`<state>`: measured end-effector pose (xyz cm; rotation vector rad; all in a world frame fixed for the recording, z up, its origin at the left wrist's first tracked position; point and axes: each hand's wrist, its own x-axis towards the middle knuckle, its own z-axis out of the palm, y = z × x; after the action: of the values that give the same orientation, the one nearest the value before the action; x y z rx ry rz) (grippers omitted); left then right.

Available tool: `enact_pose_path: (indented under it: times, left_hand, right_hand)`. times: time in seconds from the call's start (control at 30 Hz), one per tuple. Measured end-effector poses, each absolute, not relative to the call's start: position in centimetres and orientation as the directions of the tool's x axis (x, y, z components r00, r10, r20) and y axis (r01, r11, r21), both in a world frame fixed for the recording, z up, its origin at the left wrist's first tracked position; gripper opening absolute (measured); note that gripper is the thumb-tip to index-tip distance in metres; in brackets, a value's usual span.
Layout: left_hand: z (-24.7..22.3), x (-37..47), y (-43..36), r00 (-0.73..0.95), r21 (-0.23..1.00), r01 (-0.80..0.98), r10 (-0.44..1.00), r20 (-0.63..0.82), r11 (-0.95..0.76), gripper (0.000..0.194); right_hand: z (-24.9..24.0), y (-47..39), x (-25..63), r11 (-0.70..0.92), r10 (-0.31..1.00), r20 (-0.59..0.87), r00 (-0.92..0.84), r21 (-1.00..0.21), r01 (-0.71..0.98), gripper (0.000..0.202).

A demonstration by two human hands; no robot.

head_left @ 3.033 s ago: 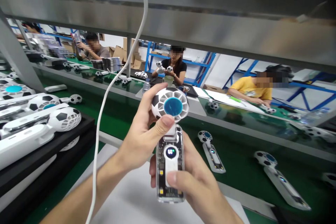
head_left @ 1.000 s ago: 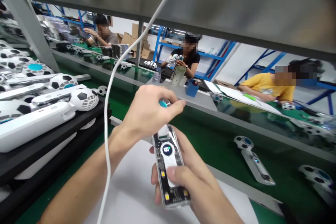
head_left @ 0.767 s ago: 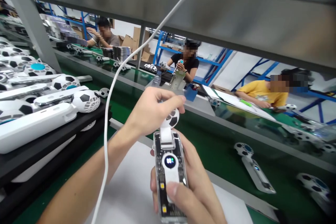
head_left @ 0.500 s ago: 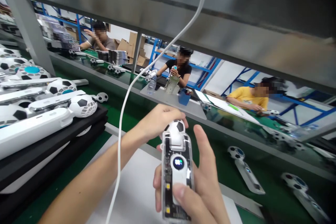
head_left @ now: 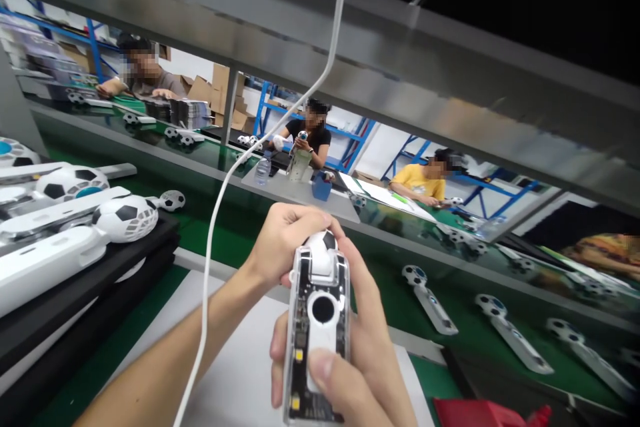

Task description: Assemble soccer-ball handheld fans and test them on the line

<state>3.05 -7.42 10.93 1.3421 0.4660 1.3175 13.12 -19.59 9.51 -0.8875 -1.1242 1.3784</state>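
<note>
A handheld fan (head_left: 323,343) with a football-patterned head and a clear body showing its circuit board is upright in front of me. My right hand (head_left: 367,353) wraps round the body, its thumb pressing on the white front strip and its index finger stretched up to the head. My left hand (head_left: 290,237) curls over the fan's head from the far side, hiding most of it. The round display (head_left: 323,309) on the fan is dark.
A white sheet (head_left: 240,333) lies under my hands. Several football fans (head_left: 125,219) are piled on black trays (head_left: 145,250) at left; more (head_left: 430,300) lie on the green belt. A white cable (head_left: 207,267) hangs across the view. Co-workers (head_left: 310,133) sit opposite. Something red (head_left: 480,411) is at lower right.
The fan's lit display has gone dark. My right index finger has come in against the fan's head. The view has shifted right, showing more fans and the red thing.
</note>
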Motion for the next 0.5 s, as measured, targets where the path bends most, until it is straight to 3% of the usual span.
enact_pose_path:
  times: [0.17, 0.37, 0.5]
  left_hand:
    - [10.9, 2.6, -7.2, 0.299, 0.881, -0.405, 0.875, 0.379, -0.243, 0.030]
    - [11.7, 1.8, -7.6, 0.210, 0.879, -0.392, 0.904, 0.373, -0.271, 0.028]
    - [12.0, 1.3, -8.0, 0.212, 0.877, -0.401, 0.905, 0.368, -0.263, 0.029]
  right_hand:
    - [9.9, -19.0, 12.7, 0.039, 0.985, 0.076, -0.156, -0.972, -0.230, 0.092]
    - [11.2, -18.5, 12.2, -0.023, 0.980, 0.036, -0.198, -0.958, -0.286, 0.105]
    - [12.6, -19.0, 11.6, -0.045, 0.974, 0.000, -0.225, -0.980, -0.195, 0.112]
